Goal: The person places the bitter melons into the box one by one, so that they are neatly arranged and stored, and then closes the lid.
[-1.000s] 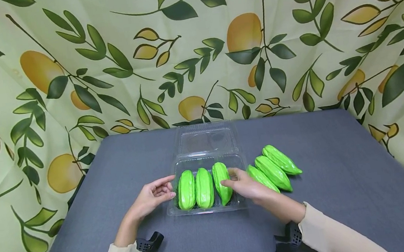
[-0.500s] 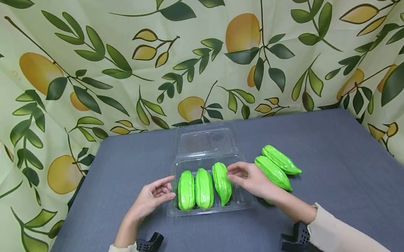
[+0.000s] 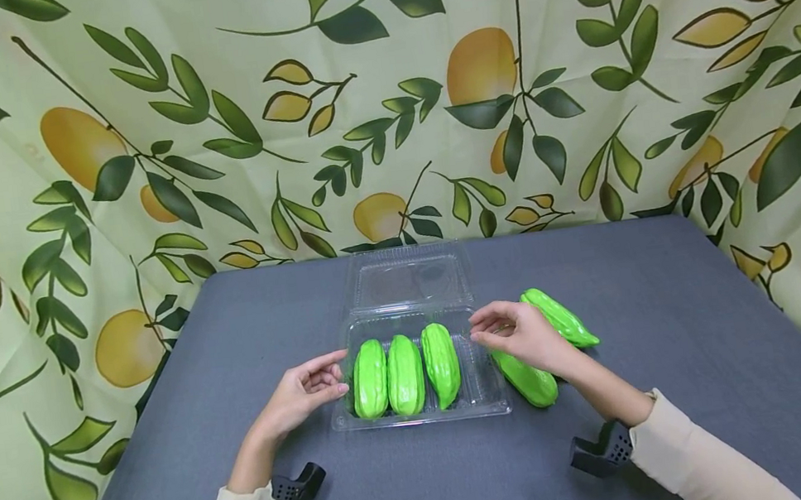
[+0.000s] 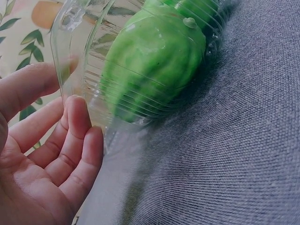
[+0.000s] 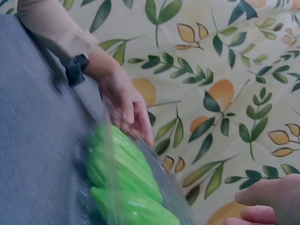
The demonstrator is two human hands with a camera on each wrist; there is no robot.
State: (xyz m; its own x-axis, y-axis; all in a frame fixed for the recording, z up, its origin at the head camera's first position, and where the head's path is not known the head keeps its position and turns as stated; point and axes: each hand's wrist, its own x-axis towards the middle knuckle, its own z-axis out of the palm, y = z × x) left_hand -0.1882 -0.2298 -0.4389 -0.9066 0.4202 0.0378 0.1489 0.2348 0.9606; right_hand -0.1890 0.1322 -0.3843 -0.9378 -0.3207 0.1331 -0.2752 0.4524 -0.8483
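Three bright green, lengthwise-ridged fruits (image 3: 405, 374) lie side by side in a clear plastic clamshell box (image 3: 491, 408), its lid (image 3: 410, 282) folded open behind. My left hand (image 3: 297, 398) is at the box's left rim, fingers loosely bent; the left wrist view has its fingertips right at the clear plastic (image 4: 63, 61). To the right of the box, my right hand (image 3: 524, 336) hangs over more fruits like these with nothing in its loosely bent fingers. A nearer loose fruit (image 3: 529, 380) and a farther one (image 3: 559, 318) show around it; the hand hides what lies between.
A dark grey cloth (image 3: 415, 490) covers the table. Behind and on both sides hangs a curtain (image 3: 386, 135) printed with leaves and oranges. The box has an unfilled strip (image 3: 476, 374) right of the third fruit.
My right hand has let go of the third fruit, leaving it in the box, and moved right to the loose fruits. The left hand has stayed at the rim.
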